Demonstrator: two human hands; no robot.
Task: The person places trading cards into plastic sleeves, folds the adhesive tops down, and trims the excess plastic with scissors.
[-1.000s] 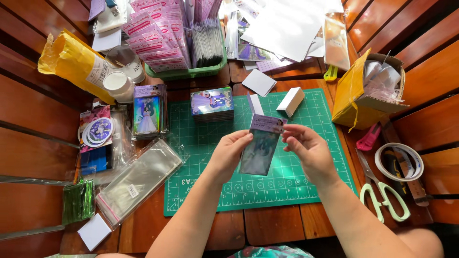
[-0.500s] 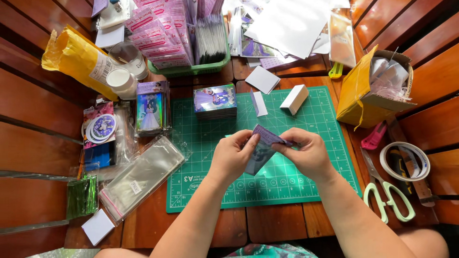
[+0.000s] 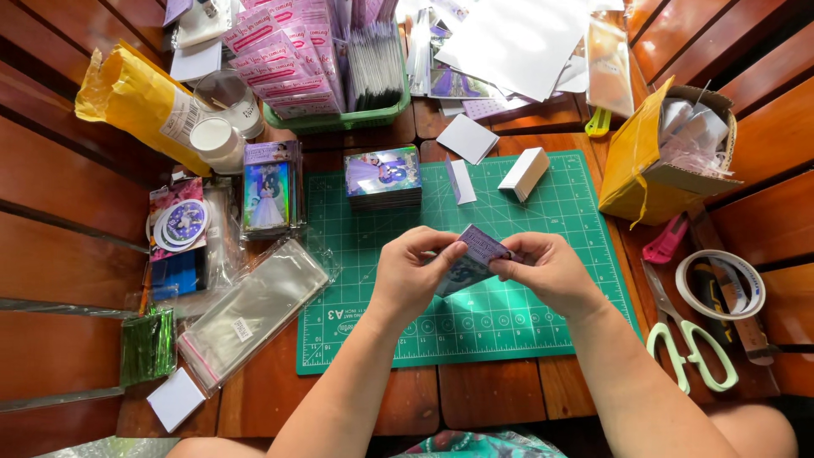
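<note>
scissors, tape roll, yellow mailer

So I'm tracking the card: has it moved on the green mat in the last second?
Yes. The card has tipped from upright to flat, edge-on, above the green mat.

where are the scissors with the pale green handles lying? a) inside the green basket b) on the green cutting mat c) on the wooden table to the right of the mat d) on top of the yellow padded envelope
c: the scissors lie on the bare wood just right of the green cutting mat, below the tape roll, while both hands hold a card over the mat.
</note>
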